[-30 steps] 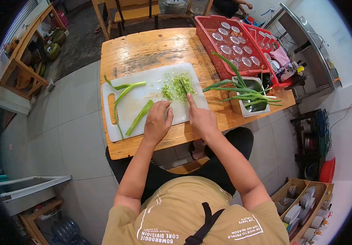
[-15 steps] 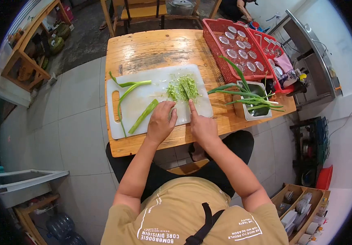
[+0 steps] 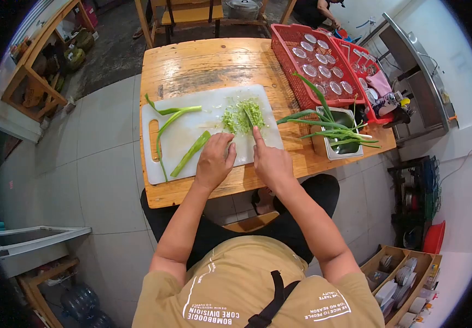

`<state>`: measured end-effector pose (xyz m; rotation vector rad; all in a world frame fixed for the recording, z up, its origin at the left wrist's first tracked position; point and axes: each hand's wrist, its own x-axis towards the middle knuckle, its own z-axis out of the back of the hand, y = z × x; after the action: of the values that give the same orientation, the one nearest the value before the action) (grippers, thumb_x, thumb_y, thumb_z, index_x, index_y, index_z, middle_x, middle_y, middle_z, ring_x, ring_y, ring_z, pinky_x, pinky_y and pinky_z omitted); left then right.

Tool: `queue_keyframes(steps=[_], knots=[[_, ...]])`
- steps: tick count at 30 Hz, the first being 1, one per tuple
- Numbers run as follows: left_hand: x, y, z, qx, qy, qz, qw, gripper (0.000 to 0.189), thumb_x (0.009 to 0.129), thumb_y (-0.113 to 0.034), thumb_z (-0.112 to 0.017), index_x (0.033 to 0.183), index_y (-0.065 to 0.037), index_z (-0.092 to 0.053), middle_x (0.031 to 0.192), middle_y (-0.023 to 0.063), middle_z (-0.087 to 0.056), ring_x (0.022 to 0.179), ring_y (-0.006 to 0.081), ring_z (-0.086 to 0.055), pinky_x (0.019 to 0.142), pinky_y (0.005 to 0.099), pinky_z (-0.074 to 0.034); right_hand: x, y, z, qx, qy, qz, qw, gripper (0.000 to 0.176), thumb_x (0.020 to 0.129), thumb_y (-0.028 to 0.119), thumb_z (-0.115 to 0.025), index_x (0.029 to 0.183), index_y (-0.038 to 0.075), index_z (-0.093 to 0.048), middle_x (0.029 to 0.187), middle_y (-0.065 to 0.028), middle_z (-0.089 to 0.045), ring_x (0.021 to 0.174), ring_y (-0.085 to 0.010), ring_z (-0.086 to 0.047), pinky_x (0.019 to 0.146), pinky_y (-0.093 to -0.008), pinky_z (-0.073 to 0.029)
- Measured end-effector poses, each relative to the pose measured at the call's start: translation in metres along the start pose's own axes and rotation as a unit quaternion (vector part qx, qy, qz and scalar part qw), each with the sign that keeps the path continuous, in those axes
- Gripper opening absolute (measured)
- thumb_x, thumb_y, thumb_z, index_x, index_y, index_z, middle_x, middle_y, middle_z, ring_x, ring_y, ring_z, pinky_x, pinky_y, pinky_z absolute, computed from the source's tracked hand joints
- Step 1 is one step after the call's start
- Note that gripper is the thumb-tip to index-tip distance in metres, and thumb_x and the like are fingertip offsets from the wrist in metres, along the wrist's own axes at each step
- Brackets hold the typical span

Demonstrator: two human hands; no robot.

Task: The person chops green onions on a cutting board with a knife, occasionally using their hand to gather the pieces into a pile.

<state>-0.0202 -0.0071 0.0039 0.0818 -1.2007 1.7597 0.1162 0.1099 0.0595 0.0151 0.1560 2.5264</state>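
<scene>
My right hand (image 3: 272, 163) is closed round a knife (image 3: 249, 119), its index finger stretched along the back of the blade. The blade lies among chopped green onion (image 3: 239, 117) on the white cutting board (image 3: 186, 134). Left of the knife, my left hand (image 3: 214, 160) rests at the board's near edge with its fingers bent together; what they hold, if anything, is hidden. Beside it lies a thick green stalk (image 3: 191, 153). Farther left is a longer green onion (image 3: 169, 121). More green onions (image 3: 337, 131) lie across a metal container (image 3: 345, 149) to the right.
The wooden table (image 3: 203, 60) bears a red crate (image 3: 296, 74) of glasses at the back right. A second red basket (image 3: 375, 109) holds dishes and a pink cloth. Another person's arm (image 3: 326, 12) shows at the top, and a metal sink counter (image 3: 411, 71) stands right.
The view has shifted slightly. My hands keep nearly the same places, and the knife blade has tilted a little within the chopped green onion.
</scene>
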Motion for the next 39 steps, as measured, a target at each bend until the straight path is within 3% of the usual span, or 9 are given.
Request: queue_keyframes(steps=[8, 13, 16, 19, 23, 29, 31, 34, 39], knots=[[0.001, 0.001, 0.003, -0.016, 0.015, 0.032, 0.999, 0.023, 0.096, -0.011, -0.067, 0.116, -0.001, -0.066, 0.114, 0.0201, -0.068, 0.110, 0.0404, -0.065, 0.097, 0.0471, -0.052, 0.011, 0.004, -0.015, 0.018, -0.028, 0.025, 0.999, 0.061, 0.103, 0.023, -0.055, 0.161, 0.016, -0.039, 0.064, -0.0173, -0.068, 0.056, -0.0369, -0.067, 0.057, -0.0515, -0.053], [0.003, -0.001, 0.004, 0.006, -0.019, -0.019, 1.000, 0.022, 0.092, -0.006, -0.068, 0.113, 0.000, -0.064, 0.105, 0.0176, -0.066, 0.101, 0.0370, -0.064, 0.090, 0.0452, -0.053, -0.002, 0.005, -0.029, -0.019, -0.022, 0.019, 0.999, 0.060, 0.103, 0.024, -0.056, 0.160, 0.015, -0.040, 0.065, -0.0171, -0.068, 0.058, -0.0372, -0.067, 0.057, -0.0512, -0.053], [0.002, -0.001, 0.004, -0.025, 0.009, 0.032, 0.999, 0.023, 0.095, -0.009, -0.067, 0.116, 0.000, -0.066, 0.111, 0.0199, -0.068, 0.105, 0.0390, -0.065, 0.093, 0.0460, -0.053, 0.007, 0.002, -0.014, -0.008, -0.012, 0.040, 0.999, 0.066, 0.100, 0.022, -0.056, 0.162, 0.012, -0.038, 0.068, -0.0147, -0.071, 0.061, -0.0343, -0.071, 0.059, -0.0486, -0.055], [0.002, 0.000, 0.004, -0.024, 0.013, 0.021, 0.999, 0.022, 0.094, -0.009, -0.067, 0.114, 0.000, -0.065, 0.110, 0.0202, -0.068, 0.105, 0.0390, -0.065, 0.093, 0.0461, -0.053, 0.011, 0.012, 0.006, 0.009, -0.016, 0.021, 1.000, 0.060, 0.102, 0.023, -0.056, 0.159, 0.014, -0.043, 0.066, -0.0168, -0.069, 0.058, -0.0372, -0.068, 0.059, -0.0507, -0.054], [0.001, 0.003, 0.002, -0.018, -0.002, 0.011, 1.000, 0.021, 0.094, -0.008, -0.067, 0.113, 0.000, -0.065, 0.109, 0.0199, -0.067, 0.104, 0.0394, -0.065, 0.092, 0.0464, -0.053, 0.010, 0.015, -0.019, 0.012, -0.011, 0.035, 0.999, 0.058, 0.102, 0.024, -0.055, 0.159, 0.014, -0.044, 0.066, -0.0170, -0.069, 0.059, -0.0378, -0.068, 0.059, -0.0514, -0.053], [0.003, 0.003, 0.001, -0.019, -0.002, 0.003, 1.000, 0.021, 0.093, -0.007, -0.067, 0.113, -0.001, -0.065, 0.110, 0.0195, -0.067, 0.105, 0.0400, -0.065, 0.093, 0.0468, -0.053, 0.017, 0.012, 0.011, -0.014, 0.035, 0.037, 0.999, 0.064, 0.102, 0.022, -0.055, 0.162, 0.015, -0.037, 0.066, -0.0172, -0.069, 0.059, -0.0375, -0.068, 0.059, -0.0509, -0.054], [0.001, 0.004, 0.000, -0.023, 0.007, 0.023, 0.999, 0.022, 0.093, -0.007, -0.068, 0.114, -0.001, -0.065, 0.111, 0.0199, -0.067, 0.106, 0.0403, -0.065, 0.094, 0.0468, -0.053, 0.023, 0.012, 0.000, 0.006, -0.036, 0.072, 0.997, 0.065, 0.101, 0.021, -0.055, 0.163, 0.015, -0.037, 0.066, -0.0173, -0.069, 0.058, -0.0375, -0.068, 0.058, -0.0504, -0.054], [0.002, 0.004, 0.001, -0.002, -0.012, 0.001, 1.000, 0.022, 0.092, -0.007, -0.068, 0.113, -0.001, -0.064, 0.107, 0.0180, -0.067, 0.105, 0.0372, -0.064, 0.093, 0.0447, -0.052, 0.011, 0.015, -0.027, -0.029, -0.017, 0.069, 0.997, 0.068, 0.096, 0.019, -0.058, 0.161, 0.009, -0.040, 0.068, -0.0153, -0.070, 0.060, -0.0335, -0.070, 0.058, -0.0465, -0.055], [0.001, 0.003, 0.002, -0.012, -0.001, 0.006, 1.000, 0.022, 0.093, -0.007, -0.068, 0.114, -0.001, -0.064, 0.108, 0.0178, -0.067, 0.105, 0.0373, -0.064, 0.093, 0.0447, -0.052, 0.004, 0.018, -0.004, -0.006, 0.021, 0.044, 0.999, 0.067, 0.099, 0.020, -0.056, 0.162, 0.012, -0.037, 0.068, -0.0163, -0.070, 0.060, -0.0354, -0.069, 0.057, -0.0486, -0.054]])
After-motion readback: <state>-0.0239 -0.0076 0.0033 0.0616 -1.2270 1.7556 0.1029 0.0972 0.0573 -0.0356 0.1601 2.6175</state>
